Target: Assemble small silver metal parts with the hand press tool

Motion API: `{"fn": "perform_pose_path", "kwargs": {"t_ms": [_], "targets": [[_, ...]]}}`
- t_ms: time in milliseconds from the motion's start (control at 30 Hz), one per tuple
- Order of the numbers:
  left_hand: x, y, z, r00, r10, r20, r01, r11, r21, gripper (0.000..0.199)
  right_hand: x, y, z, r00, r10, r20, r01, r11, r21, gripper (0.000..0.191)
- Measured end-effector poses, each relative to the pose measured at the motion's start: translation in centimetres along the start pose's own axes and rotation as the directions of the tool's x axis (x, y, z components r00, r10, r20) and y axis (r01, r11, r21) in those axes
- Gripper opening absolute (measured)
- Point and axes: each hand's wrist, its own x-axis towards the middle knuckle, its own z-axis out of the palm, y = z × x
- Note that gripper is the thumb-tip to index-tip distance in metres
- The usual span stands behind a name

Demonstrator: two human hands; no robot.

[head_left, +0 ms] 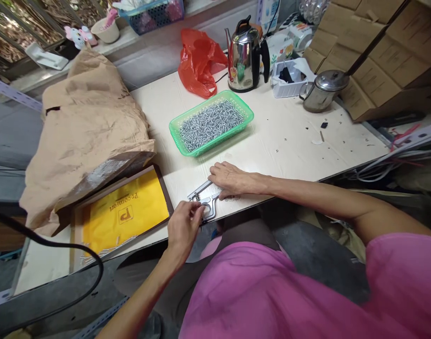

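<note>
At the table's front edge lies a grey metal plier-like hand tool [211, 207] with a small coil spring between its arms; its exact kind is unclear. My left hand [183, 226] is closed in a pinch at its near end, thumb and forefinger together, and whatever small piece they may hold is hidden. Fingers of my right hand [231, 179] curl over the far end of the tool's arms. Beyond both hands stands a green plastic basket [197, 152] filled with many small shiny metal pieces [211, 122].
Left of the hands lie a shallow box with a yellow sheet [131, 207] and a crumpled brown paper bag [91, 117]. A red plastic bag [199, 63], steel kettle [244, 56], white basket [288, 87] and metal pot [321, 94] stand behind. Cardboard boxes [363, 61] rise at right.
</note>
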Motion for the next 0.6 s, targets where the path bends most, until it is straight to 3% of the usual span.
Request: {"fn": "perform_pose_path", "kwargs": {"t_ms": [100,200,333,467,600], "targets": [[1.9,0.6,1.0,0.963,0.263,0.052,-0.268,0.951,0.154,0.039,0.1,-0.1,0.3,1.0,0.008,0.002,-0.008,1.0,-0.006,0.047],[4.0,0.4,2.0,0.918,0.369,0.148,-0.391,0.903,0.176,0.061,-0.1,0.2,0.7,1.0,0.008,-0.009,-0.008,1.0,0.009,0.054],[5.5,0.2,2.3,0.899,0.366,0.24,-0.418,0.88,0.225,0.071,-1.0,0.9,0.2,0.997,0.078,0.006,-0.078,0.997,-0.006,0.068],[6.0,1.4,1.9,0.9,0.327,0.289,-0.416,0.843,0.342,0.072,-1.8,0.9,-0.8,0.994,0.094,0.054,-0.093,0.995,-0.02,0.053],[6.6,2.2,1.6,0.856,0.373,0.358,-0.498,0.783,0.374,0.06,-1.9,0.3,-0.6,0.994,0.103,0.046,-0.103,0.995,0.002,0.042]]}}
